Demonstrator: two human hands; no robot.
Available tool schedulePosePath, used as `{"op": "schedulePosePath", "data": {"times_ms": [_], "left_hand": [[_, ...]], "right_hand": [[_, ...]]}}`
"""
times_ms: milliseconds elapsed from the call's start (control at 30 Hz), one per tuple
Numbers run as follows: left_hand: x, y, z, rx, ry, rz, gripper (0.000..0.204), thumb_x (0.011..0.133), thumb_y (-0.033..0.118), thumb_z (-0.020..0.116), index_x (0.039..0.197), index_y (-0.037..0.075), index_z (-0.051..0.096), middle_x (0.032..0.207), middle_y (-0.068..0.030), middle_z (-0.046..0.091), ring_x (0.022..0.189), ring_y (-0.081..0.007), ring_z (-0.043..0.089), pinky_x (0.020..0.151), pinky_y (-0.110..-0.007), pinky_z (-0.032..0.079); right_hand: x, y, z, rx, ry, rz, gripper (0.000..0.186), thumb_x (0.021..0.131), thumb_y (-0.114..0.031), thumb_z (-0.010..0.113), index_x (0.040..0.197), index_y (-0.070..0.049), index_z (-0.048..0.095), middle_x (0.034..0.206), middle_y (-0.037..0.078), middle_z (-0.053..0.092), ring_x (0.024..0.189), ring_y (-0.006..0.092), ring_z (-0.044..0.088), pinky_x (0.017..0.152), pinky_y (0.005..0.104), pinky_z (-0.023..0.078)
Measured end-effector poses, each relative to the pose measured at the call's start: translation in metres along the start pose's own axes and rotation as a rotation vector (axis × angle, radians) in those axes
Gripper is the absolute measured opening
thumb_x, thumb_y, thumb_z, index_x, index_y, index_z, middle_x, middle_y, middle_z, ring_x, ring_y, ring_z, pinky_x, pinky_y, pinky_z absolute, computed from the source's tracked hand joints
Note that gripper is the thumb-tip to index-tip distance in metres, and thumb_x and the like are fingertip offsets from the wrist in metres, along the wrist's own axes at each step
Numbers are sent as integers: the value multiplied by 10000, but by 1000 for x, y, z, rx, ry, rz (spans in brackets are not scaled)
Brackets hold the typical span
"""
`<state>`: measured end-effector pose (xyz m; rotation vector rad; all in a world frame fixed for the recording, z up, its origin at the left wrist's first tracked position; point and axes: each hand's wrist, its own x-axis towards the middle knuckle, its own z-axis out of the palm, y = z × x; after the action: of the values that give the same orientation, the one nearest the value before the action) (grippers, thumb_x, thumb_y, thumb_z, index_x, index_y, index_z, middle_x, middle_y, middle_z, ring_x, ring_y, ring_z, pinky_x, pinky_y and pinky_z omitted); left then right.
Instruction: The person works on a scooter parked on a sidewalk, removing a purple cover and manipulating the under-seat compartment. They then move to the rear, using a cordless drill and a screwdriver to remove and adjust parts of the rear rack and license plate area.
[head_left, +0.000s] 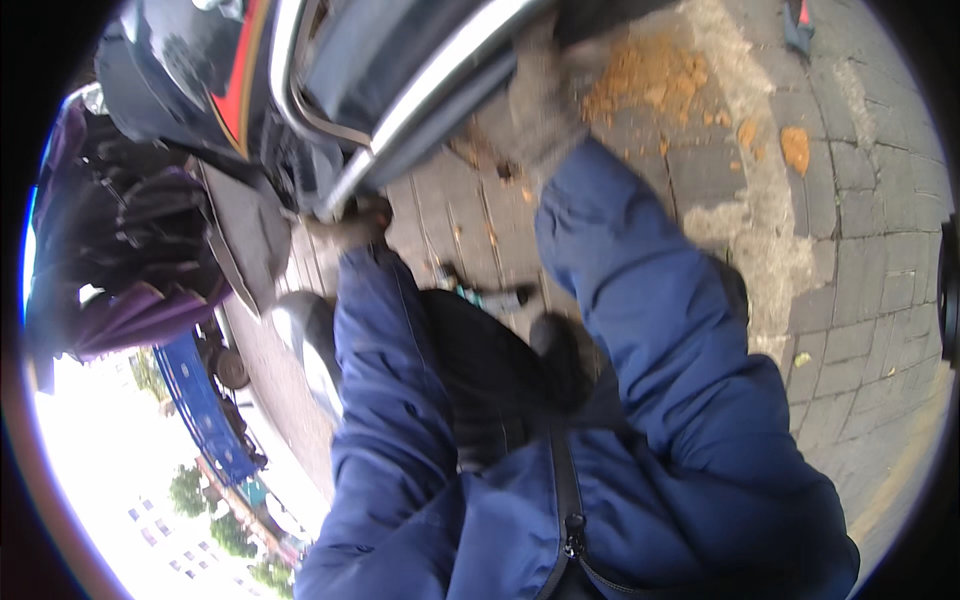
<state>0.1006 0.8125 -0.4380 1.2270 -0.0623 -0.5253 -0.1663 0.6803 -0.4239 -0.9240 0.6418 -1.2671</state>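
Note:
A dark motor scooter [420,75] with a red stripe and a chrome bar [440,60] along its side fills the top. My left hand [352,226], in a greyish glove, is closed round the bar's lower end, its fingers partly hidden. Farther right, my gloved right hand [540,105] reaches up to the underside of the dark body panel. Motion blurs it and its fingertips are out of sight behind the panel. On the paving between my arms lies a teal and black tool [490,297], whose exact kind I cannot make out.
Orange-brown sand [655,80] is scattered on the grey paving [870,270] at the right. A black and purple cover [130,230] hangs at the left. Beyond it stands a blue vehicle bed [205,410]. My dark shoe [560,360] is near the tool.

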Motion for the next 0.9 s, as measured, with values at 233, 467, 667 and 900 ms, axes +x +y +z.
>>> {"op": "schedulePosePath", "data": {"times_ms": [233,467,667,900], "left_hand": [[-27,24,19,739,339,417,699,834,603,479,1160,-6,583,1223,-191,594,949,-297,621,855,-393,483],[-113,46,80,605,-428,831,533,856,297,719,1235,-11,504,1125,-106,555,1035,-196,532,940,-366,435],[-126,44,88,668,-557,853,439,893,260,675,1199,-22,535,1100,-125,601,961,-190,581,871,-344,475],[-115,24,40,673,-208,766,379,871,161,673,1184,9,522,1095,-109,572,995,-195,554,905,-341,454]], "right_hand": [[7,30,0,434,97,18,806,800,-594,677,1343,-61,412,1275,97,514,1203,219,482,1076,336,399],[10,40,9,507,7,-1,727,866,-563,623,1356,-68,417,1296,66,507,1183,201,493,1045,343,426],[10,11,13,689,25,48,736,856,-577,629,1337,-54,438,1276,77,525,1171,205,512,1014,352,450],[6,-15,6,705,-42,24,775,806,-575,673,1321,-43,444,1267,89,528,1180,224,509,1024,368,452]]}}
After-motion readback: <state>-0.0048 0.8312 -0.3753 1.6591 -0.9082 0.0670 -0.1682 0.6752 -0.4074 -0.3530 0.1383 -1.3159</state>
